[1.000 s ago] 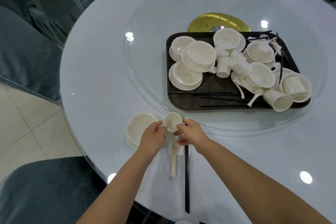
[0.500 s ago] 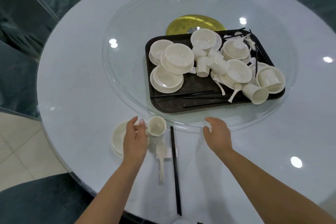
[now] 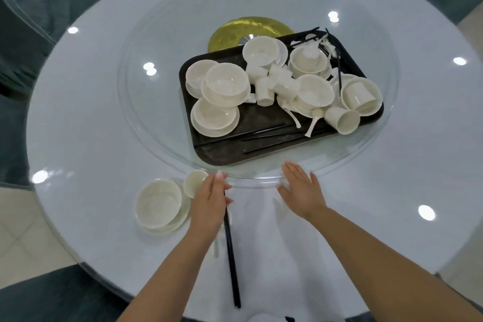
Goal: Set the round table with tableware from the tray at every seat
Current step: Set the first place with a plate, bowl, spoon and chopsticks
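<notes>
A dark tray (image 3: 230, 150) on the glass turntable (image 3: 156, 123) holds several white bowls, cups, spoons and black chopsticks. At the near seat stand a white bowl on a plate (image 3: 159, 202) and a small white cup (image 3: 194, 182), with black chopsticks (image 3: 231, 251) lying beside them. My left hand (image 3: 210, 200) lies flat with straight fingers over the spoon, its fingertips at the turntable's rim just right of the cup. My right hand (image 3: 300, 189) is flat with straight fingers on the turntable's near rim. Neither hand holds anything.
A gold disc (image 3: 235, 31) shows under the turntable's centre behind the tray. Teal-covered chairs (image 3: 34, 13) ring the white round table (image 3: 392, 191), one at the near left corner (image 3: 47, 298). Tiled floor shows at left.
My left hand let go of the cup and slid right to the turntable rim. My right hand left the cup and moved right onto the rim. The view shifted left.
</notes>
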`<state>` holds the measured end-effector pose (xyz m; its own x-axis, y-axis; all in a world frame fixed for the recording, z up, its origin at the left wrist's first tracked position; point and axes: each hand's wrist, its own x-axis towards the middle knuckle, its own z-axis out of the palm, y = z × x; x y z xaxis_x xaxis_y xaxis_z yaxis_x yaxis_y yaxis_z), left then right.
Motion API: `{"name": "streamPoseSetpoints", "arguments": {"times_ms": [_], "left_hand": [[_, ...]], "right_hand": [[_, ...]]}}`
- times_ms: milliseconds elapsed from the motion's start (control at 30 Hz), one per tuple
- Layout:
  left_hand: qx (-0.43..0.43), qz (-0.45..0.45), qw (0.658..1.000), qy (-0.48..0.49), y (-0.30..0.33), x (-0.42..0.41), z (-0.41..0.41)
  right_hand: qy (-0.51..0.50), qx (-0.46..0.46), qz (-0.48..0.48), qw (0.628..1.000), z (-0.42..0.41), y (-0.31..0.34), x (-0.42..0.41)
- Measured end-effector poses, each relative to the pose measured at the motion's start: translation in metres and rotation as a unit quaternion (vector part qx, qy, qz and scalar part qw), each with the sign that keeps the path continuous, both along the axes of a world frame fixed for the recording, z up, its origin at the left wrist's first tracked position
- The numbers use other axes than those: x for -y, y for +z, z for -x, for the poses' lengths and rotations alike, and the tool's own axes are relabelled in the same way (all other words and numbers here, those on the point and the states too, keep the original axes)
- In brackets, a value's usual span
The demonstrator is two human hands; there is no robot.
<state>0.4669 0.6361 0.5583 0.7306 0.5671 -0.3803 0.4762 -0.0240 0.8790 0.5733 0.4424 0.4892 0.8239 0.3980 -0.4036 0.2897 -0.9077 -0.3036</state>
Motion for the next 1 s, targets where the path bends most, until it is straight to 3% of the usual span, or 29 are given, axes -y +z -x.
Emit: {"name": "streamPoseSetpoints", "arguments": {"times_ms": [367, 600, 1000], "left_hand": [[-0.047, -0.023, 0.995, -0.080, -0.002, 0.052, -0.005], [-0.085, 0.039, 0.995, -0.041, -0.001, 0.079, -0.015], [-0.094, 0.039, 0.993, -0.061, 0.004, 0.095, -0.008]], "right_hand": [[-0.064, -0.007, -0.019, 0.998, -0.033, -0.002, 0.049], [-0.092, 0.001, 0.000, 0.996, -0.053, 0.000, 0.077], [-0.018, -0.004, 0.098, 0.995, -0.060, 0.007, 0.093]]}}
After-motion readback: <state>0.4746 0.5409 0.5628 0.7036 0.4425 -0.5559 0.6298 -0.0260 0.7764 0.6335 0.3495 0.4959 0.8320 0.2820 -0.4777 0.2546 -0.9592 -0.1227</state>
